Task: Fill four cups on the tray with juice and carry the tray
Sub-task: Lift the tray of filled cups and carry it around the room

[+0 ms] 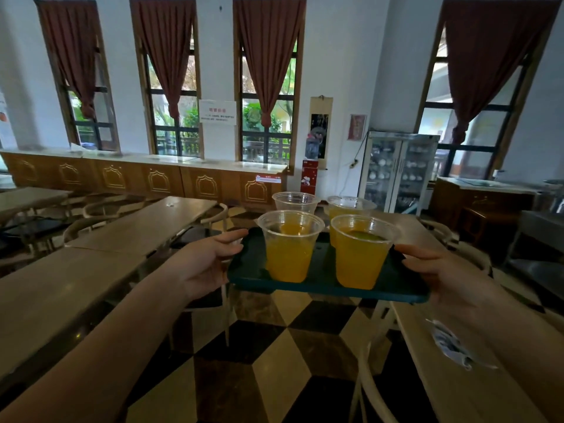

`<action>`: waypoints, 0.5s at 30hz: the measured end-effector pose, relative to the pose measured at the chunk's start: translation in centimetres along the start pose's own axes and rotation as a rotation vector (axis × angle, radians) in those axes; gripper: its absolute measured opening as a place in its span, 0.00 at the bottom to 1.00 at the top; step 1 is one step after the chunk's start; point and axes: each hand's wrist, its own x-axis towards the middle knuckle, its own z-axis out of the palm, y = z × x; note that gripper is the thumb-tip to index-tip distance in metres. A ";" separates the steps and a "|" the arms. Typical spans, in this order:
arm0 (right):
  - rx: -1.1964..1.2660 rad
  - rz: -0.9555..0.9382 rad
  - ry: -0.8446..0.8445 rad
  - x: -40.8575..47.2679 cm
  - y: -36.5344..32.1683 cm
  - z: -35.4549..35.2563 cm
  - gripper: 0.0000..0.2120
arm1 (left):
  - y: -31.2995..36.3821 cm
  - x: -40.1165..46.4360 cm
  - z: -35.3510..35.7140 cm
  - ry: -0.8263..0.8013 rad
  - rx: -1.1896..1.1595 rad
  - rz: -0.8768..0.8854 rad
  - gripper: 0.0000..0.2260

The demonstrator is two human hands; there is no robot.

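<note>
A dark green tray (323, 286) is held up in the air over the checkered floor. My left hand (210, 264) grips its left edge and my right hand (442, 276) grips its right edge. Clear plastic cups stand upright on it. The near left cup (288, 254) and near right cup (360, 261) hold orange juice. The far right cup (348, 206) also shows juice. How full the far left cup (294, 201) is cannot be told from here.
Long wooden tables (91, 270) with chairs stand at the left. Another table (457, 361) with a crumpled wrapper (451, 346) lies at the right. A checkered aisle (274, 346) runs ahead. A glass cabinet (396, 172) and a low wooden cabinet (152, 178) line the far wall.
</note>
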 end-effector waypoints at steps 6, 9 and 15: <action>0.052 -0.019 0.041 10.3 -1.9 3.0 0.19 | 4.2 13.3 -1.0 -0.078 0.002 0.005 0.20; 0.051 -0.040 0.073 15.6 -2.4 3.5 0.18 | 5.3 19.4 -0.7 -0.091 0.010 -0.009 0.19; 0.011 -0.066 0.083 25.7 -2.8 2.7 0.16 | 6.7 30.0 1.8 -0.102 0.038 -0.022 0.17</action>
